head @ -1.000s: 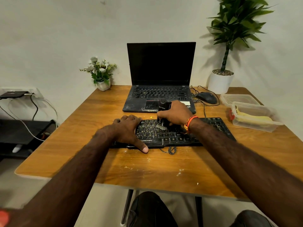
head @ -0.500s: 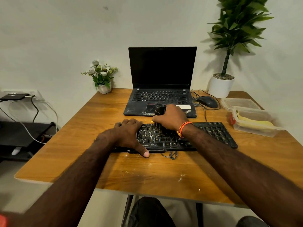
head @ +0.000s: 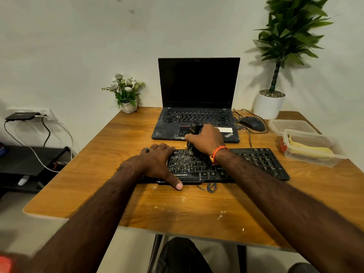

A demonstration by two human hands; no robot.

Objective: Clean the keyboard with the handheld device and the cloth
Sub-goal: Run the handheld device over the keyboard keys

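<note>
A dusty black keyboard [head: 256,162] lies across the middle of the wooden table [head: 122,138]. My right hand [head: 206,140] grips a black handheld device [head: 194,130], held upright with its brush end down on the keyboard's far rows. My left hand [head: 157,164] lies flat over the keyboard's left end, fingers spread, thumb at the front edge. No cloth is in sight.
An open black laptop [head: 197,119] stands just behind the keyboard. A mouse [head: 252,124] and cables, a clear lidded box [head: 311,148] and a potted plant [head: 268,104] are at the right; a small flower pot [head: 128,106] at the back left. Crumbs dot the table's front.
My right hand has drawn the device from the keyboard's middle rows back to its far edge and tipped it upright. The left hand has stayed in place.
</note>
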